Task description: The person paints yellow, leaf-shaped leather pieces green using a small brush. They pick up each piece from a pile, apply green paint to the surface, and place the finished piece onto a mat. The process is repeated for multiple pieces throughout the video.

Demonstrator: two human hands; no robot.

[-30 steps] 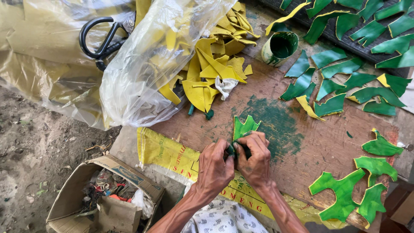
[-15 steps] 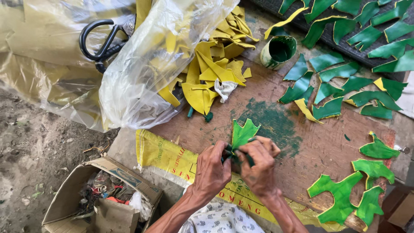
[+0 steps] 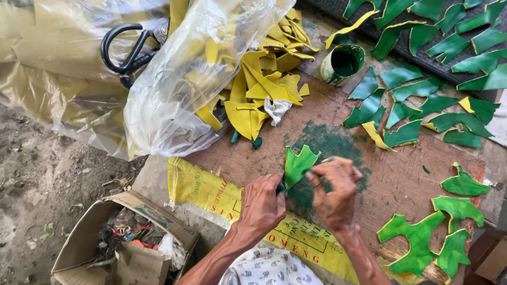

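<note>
Head view: a green-painted, leaf-shaped cut piece is pinched in the left hand grip while the right hand grip, closed on a barely visible tool, works its face. Beyond, painted green pieces are laid out; unpainted yellow pieces remain heaped.

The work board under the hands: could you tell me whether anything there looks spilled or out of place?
A dark green paint smear stains the wooden board around the green cut-out that both hands hold. The paint cup stands upright, so nothing looks freshly spilled.
</note>
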